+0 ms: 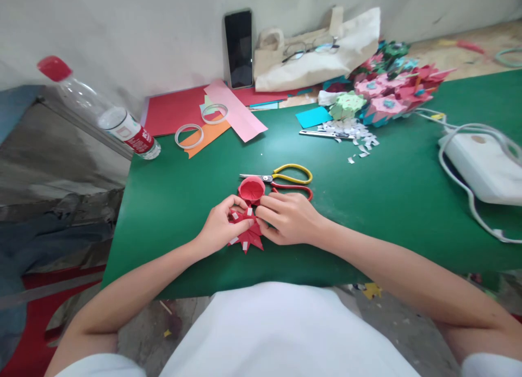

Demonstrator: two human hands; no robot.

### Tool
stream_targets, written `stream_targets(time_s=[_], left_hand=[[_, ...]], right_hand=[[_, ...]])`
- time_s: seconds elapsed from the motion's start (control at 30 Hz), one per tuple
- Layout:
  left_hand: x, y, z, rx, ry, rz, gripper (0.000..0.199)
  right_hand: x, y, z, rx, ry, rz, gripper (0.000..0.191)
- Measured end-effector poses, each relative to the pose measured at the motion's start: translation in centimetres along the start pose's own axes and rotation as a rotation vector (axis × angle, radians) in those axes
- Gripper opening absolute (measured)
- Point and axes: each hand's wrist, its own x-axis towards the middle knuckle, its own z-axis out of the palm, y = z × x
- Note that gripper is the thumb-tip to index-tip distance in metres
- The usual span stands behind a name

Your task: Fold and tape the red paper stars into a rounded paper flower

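A red folded-paper star point(249, 236) with several white tape pieces on its points lies at the front of the green table. My left hand point(224, 223) grips it from the left, thumb across its top. My right hand point(285, 216) has its fingers pinched together at the star's upper right edge; what lies between the fingertips is too small to make out. Just beyond the star stands a round red paper cup shape point(252, 189). Scissors point(291, 180) with one yellow and one red handle lie behind my right hand, blades pointing left.
On the green table point(163, 203), a bottle point(134, 135) leans at the left edge. Tape rolls point(188, 136) and coloured paper lie behind. A phone point(238, 49) rests against the wall. Paper flowers point(383, 97), a cutter point(326, 134) and white scraps sit back right, a white box point(481, 165) with cable at right.
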Motion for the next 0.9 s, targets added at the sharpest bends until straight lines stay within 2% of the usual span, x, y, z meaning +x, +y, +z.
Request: stream_targets(time_s=[0.23,0.47,0.7,0.9], left_hand=[[0.0,-0.1,-0.1,0.036,-0.022,0.002,0.023],[-0.1,-0.2,-0.2,0.04,-0.055,0.007,0.024],[-0.1,0.0,-0.3,0.046,-0.059,0.005,0.025],[-0.1,-0.2,-0.4,0.055,-0.07,0.008,0.025]], right_hand=[[-0.1,0.3,0.4,0.074,-0.079,0.02,0.022],[-0.2,0.7,0.4,0.259,-0.178,0.067,0.024],[-0.1,1.5,0.1,0.435,-0.247,0.044,0.022],[-0.1,1.9,0.0,0.495,-0.288,0.036,0.023]])
